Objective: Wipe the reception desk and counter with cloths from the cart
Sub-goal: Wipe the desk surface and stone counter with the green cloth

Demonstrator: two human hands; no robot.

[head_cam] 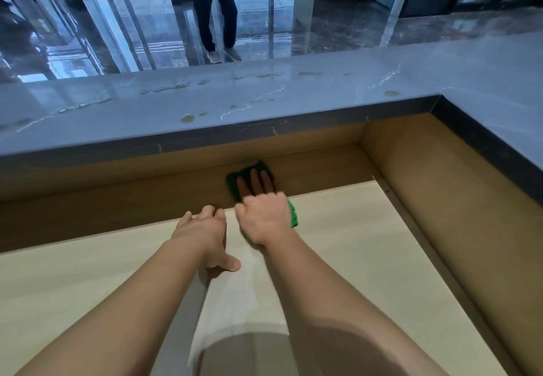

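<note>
A folded green cloth [235, 180] lies at the back of the pale wooden desk [352, 258], partly in the shadow under the counter. My right hand [263, 209] presses flat on it with straight fingers. My left hand [205, 234] rests on the desk just to its left, fingers loosely bent, holding nothing. The grey stone counter [205, 111] runs above the desk and shows wet streaks and drops.
The counter turns a corner at the right [484, 87], with a wooden side wall [440, 199] below it. A person's legs [219, 17] stand on the glossy lobby floor beyond the counter. A damp sheen runs down the desk between my forearms.
</note>
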